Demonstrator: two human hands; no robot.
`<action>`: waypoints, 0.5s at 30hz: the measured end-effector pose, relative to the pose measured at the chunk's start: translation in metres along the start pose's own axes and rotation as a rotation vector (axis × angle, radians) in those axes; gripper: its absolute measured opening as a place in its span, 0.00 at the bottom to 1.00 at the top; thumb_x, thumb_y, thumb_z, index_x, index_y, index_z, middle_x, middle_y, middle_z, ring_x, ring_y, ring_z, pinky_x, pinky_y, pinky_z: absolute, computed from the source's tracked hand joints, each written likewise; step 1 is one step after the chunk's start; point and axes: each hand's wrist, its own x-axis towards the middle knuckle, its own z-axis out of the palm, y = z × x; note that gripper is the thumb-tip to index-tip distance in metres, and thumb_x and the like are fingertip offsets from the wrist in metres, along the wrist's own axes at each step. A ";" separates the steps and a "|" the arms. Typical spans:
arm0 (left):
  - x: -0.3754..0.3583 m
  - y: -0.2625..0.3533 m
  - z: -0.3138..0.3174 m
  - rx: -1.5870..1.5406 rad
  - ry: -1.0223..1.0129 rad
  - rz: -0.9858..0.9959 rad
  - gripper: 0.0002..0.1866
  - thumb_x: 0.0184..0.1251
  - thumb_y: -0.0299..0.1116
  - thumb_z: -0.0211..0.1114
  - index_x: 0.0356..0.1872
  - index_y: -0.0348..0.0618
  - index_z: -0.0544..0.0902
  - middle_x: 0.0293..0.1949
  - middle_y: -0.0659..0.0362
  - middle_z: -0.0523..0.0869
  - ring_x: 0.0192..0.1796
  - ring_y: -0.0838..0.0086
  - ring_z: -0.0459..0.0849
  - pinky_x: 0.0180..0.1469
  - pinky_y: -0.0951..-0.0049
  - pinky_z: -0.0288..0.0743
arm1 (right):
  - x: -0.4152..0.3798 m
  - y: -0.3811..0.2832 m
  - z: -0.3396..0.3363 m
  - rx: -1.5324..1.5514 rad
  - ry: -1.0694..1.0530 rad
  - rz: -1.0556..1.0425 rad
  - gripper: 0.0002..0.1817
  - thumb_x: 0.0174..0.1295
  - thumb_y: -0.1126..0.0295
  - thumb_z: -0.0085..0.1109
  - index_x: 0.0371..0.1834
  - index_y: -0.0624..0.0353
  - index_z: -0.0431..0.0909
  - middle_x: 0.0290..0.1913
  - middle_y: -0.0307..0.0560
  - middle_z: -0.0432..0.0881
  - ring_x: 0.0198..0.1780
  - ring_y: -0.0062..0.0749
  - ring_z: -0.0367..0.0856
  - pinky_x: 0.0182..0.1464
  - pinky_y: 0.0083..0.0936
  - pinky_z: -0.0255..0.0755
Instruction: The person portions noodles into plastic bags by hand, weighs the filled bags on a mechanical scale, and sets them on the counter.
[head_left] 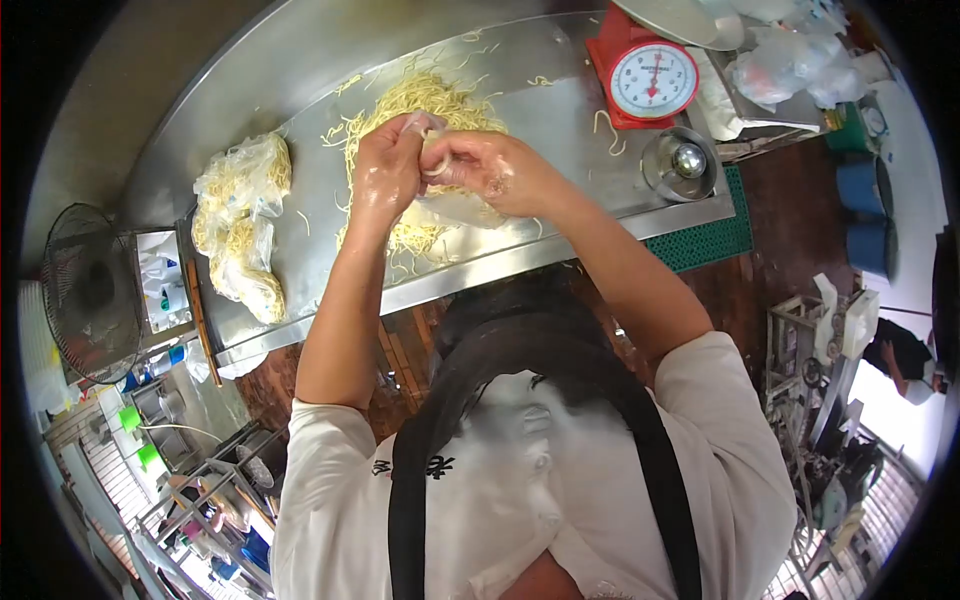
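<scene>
My left hand (386, 172) and my right hand (492, 170) meet over a heap of yellow noodles (425, 98) on the steel table. Both have their fingers closed on the gathered top of a clear plastic bag (455, 210), which hangs below them. What lies inside the bag is mostly hidden behind the hands. Loose noodles spread around and under it. To the left, several knotted plastic bags of noodles (240, 220) rest together.
A red dial scale (653, 82) stands at the back right, with a metal bowl (680, 165) near it. Plastic bags (800, 65) lie on the right. A wire strainer (92, 290) and a wooden stick (202, 320) are at the left edge. Another person (900, 360) appears far right.
</scene>
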 end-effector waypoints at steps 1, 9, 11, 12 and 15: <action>0.001 0.003 0.009 0.013 0.009 0.012 0.16 0.77 0.40 0.55 0.40 0.37 0.85 0.15 0.68 0.69 0.14 0.84 0.66 0.17 0.77 0.63 | 0.001 -0.002 -0.006 0.117 0.040 -0.096 0.10 0.62 0.76 0.58 0.47 0.62 0.79 0.34 0.46 0.84 0.36 0.27 0.83 0.40 0.26 0.77; 0.029 0.061 0.070 0.088 -0.240 0.130 0.15 0.75 0.41 0.59 0.41 0.40 0.86 0.15 0.67 0.72 0.15 0.84 0.68 0.18 0.77 0.62 | -0.022 0.011 -0.093 -0.875 0.697 -0.247 0.19 0.57 0.69 0.62 0.52 0.60 0.77 0.37 0.53 0.85 0.39 0.50 0.84 0.47 0.42 0.77; 0.054 0.101 0.082 0.129 -0.249 0.280 0.15 0.74 0.42 0.60 0.41 0.41 0.87 0.15 0.66 0.74 0.16 0.83 0.71 0.19 0.76 0.65 | -0.023 -0.010 -0.137 -0.954 0.433 0.117 0.12 0.57 0.66 0.59 0.40 0.61 0.82 0.35 0.56 0.85 0.38 0.54 0.85 0.43 0.47 0.79; 0.067 0.125 0.081 0.149 -0.222 0.379 0.15 0.73 0.43 0.61 0.40 0.42 0.87 0.15 0.66 0.74 0.17 0.84 0.72 0.19 0.76 0.65 | -0.019 -0.018 -0.172 -1.031 0.449 0.066 0.12 0.57 0.66 0.59 0.40 0.60 0.81 0.36 0.59 0.85 0.40 0.57 0.83 0.44 0.48 0.78; 0.087 0.225 0.080 0.316 -0.229 0.616 0.18 0.71 0.47 0.63 0.40 0.39 0.86 0.22 0.63 0.79 0.24 0.77 0.76 0.28 0.72 0.71 | 0.003 -0.082 -0.262 -1.321 0.629 -0.073 0.09 0.61 0.71 0.55 0.40 0.60 0.83 0.34 0.57 0.85 0.37 0.53 0.84 0.40 0.42 0.78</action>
